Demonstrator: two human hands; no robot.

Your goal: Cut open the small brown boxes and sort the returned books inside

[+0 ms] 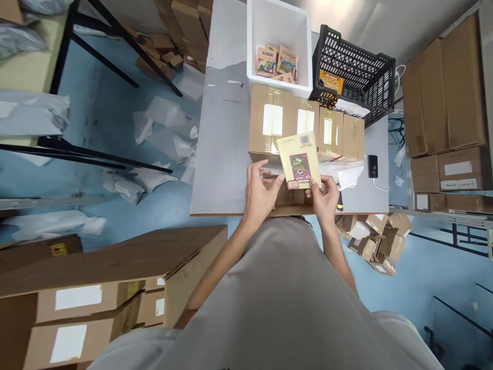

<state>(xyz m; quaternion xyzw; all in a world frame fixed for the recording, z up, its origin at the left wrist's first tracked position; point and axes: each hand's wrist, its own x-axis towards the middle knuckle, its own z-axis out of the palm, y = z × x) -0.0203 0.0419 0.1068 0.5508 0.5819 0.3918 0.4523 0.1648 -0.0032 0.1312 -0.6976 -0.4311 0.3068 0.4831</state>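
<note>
In the head view we held a pale yellow packet (299, 160) up in the air, nearer to us than the white bin (279, 85) and a little to the right of its middle. Our right hand (326, 199) pinched the packet's lower right corner, thumb laid on the front and fingers tucked behind. Our left hand (259, 191) stood at the packet's left side with its fingers spread and curved, the thumb tip at the edge; we could not tell whether it pressed there. The packet's front was turned up toward us, tilted a little, with a purple picture in the middle and a red-edged label (293, 184) at the bottom. Under it, on our side of the white bin, an open carton (292, 210) sat at the near edge of the table (223, 139). A row of taped boxes (306, 123) ran just in front of the white bin and on past its right side. Inside the bin lay several pinkish packets (285, 61). Just to the right of the bin we had a black crate (348, 59) with an orange packet (331, 82) in it. Farther right of the bin and nearer to us lay a phone (372, 166) with a white cable.
</note>
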